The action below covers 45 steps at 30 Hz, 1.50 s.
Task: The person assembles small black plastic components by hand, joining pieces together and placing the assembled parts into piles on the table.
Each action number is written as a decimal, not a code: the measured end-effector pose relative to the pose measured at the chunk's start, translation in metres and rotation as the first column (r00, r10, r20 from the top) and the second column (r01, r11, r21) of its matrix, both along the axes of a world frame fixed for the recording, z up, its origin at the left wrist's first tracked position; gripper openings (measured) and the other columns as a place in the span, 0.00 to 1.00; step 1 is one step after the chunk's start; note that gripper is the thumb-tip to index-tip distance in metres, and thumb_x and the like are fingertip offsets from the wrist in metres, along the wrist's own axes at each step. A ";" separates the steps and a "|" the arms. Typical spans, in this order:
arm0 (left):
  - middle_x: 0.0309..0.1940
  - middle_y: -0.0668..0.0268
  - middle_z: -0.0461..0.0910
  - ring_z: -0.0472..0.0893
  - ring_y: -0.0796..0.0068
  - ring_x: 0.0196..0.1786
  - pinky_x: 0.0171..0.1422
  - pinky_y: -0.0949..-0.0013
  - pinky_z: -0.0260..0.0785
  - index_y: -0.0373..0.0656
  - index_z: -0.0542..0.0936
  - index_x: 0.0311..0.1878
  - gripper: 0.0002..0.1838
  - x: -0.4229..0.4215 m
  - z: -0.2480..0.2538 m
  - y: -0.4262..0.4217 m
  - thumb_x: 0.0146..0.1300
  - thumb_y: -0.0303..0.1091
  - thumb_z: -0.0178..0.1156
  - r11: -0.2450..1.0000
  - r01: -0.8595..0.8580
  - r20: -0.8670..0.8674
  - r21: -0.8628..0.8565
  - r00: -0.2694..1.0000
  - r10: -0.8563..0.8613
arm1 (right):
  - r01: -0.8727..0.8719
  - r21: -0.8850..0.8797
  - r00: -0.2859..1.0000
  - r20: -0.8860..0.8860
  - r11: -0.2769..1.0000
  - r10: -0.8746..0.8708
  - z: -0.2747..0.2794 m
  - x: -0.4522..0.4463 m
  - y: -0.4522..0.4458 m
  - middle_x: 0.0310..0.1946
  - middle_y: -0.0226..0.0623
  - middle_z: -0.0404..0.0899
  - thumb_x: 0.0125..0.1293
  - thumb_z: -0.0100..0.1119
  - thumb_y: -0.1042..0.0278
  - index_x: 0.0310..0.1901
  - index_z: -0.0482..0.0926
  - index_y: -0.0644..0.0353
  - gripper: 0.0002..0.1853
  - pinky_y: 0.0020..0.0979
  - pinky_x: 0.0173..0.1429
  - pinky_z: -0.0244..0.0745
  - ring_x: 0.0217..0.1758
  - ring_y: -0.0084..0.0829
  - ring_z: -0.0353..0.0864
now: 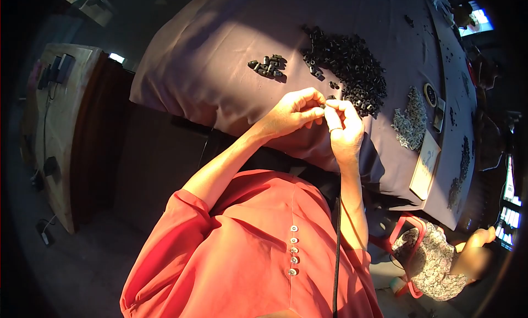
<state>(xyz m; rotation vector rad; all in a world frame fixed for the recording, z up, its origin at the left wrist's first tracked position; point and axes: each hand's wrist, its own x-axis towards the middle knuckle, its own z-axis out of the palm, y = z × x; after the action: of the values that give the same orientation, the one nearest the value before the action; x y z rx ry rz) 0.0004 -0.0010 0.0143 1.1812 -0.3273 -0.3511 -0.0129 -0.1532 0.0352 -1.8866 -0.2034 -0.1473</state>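
My left hand (294, 112) and my right hand (345, 130) meet above the near part of the cloth-covered table (231, 43). Thumb and fingers of each are pinched together around a small black part (330, 97), mostly hidden by the fingertips. Just beyond my right hand spreads a big heap of small black parts (352, 65), some of them short hollow cylinders. To the left of that heap lies a smaller group of black parts (268, 66), apart from it.
Right of the heap are a pile of small silvery pieces (411, 121), a round black-rimmed item (430, 95) and a pale flat board (424, 165). A person in patterned clothing (432, 263) sits by a red chair (410, 230). Another table (66, 114) stands at left.
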 end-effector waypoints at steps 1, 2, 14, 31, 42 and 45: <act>0.27 0.68 0.76 0.69 0.86 0.25 0.28 0.82 0.61 0.40 0.72 0.44 0.07 0.000 0.000 0.000 0.65 0.29 0.52 1.000 0.007 -0.023 0.001 1.000 -0.006 | -0.007 -0.004 1.000 -0.003 1.000 0.007 -0.002 0.001 -0.001 0.28 0.27 0.75 0.60 0.55 0.79 0.39 0.76 0.62 0.05 0.18 0.36 0.69 0.30 0.16 0.73; 0.27 0.67 0.76 0.70 0.85 0.25 0.28 0.82 0.61 0.40 0.72 0.44 0.07 0.002 -0.001 0.001 0.65 0.30 0.52 1.000 0.012 -0.045 0.002 0.999 -0.012 | -0.015 -0.009 1.000 -0.004 1.000 0.015 -0.002 0.002 -0.001 0.28 0.27 0.75 0.60 0.55 0.79 0.39 0.76 0.62 0.05 0.18 0.36 0.69 0.30 0.16 0.74; 0.24 0.68 0.75 0.70 0.85 0.24 0.25 0.81 0.60 0.41 0.71 0.39 0.03 0.007 -0.007 0.006 0.64 0.29 0.51 0.980 -0.036 -0.111 -0.198 0.994 0.014 | 0.025 -0.016 0.999 0.046 1.000 -0.024 -0.002 -0.006 0.008 0.27 0.29 0.78 0.59 0.56 0.79 0.40 0.76 0.64 0.07 0.18 0.33 0.69 0.29 0.15 0.73; 0.30 0.69 0.74 0.69 0.86 0.26 0.25 0.82 0.55 0.41 0.73 0.38 0.04 0.007 -0.013 0.002 0.65 0.31 0.54 0.977 0.001 -0.060 -0.212 0.998 -0.014 | 0.085 -0.167 0.988 0.144 0.982 -0.061 -0.003 -0.006 0.009 0.29 0.34 0.79 0.54 0.62 0.79 0.39 0.76 0.65 0.10 0.23 0.36 0.73 0.30 0.23 0.77; 0.28 0.70 0.74 0.69 0.86 0.26 0.24 0.84 0.53 0.41 0.74 0.37 0.05 0.008 -0.015 0.012 0.62 0.31 0.57 0.929 0.092 -0.150 -0.358 0.977 -0.154 | -0.106 0.231 0.972 -0.182 0.967 0.150 0.002 0.005 0.004 0.30 0.31 0.77 0.55 0.61 0.83 0.42 0.73 0.66 0.12 0.20 0.38 0.72 0.31 0.18 0.75; 0.26 0.68 0.74 0.69 0.85 0.25 0.24 0.84 0.54 0.40 0.74 0.38 0.05 0.008 -0.012 0.014 0.61 0.30 0.56 0.921 0.092 -0.156 -0.379 0.975 -0.161 | -0.127 0.325 0.946 -0.246 0.937 0.213 -0.007 0.011 0.001 0.29 0.31 0.77 0.56 0.60 0.82 0.42 0.73 0.66 0.12 0.19 0.37 0.71 0.30 0.18 0.74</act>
<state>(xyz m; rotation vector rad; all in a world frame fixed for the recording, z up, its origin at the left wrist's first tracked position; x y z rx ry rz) 0.0080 0.0128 0.0022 0.7510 -0.2937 -0.4862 -0.0019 -0.1523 0.0281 -1.5505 -0.1428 0.1969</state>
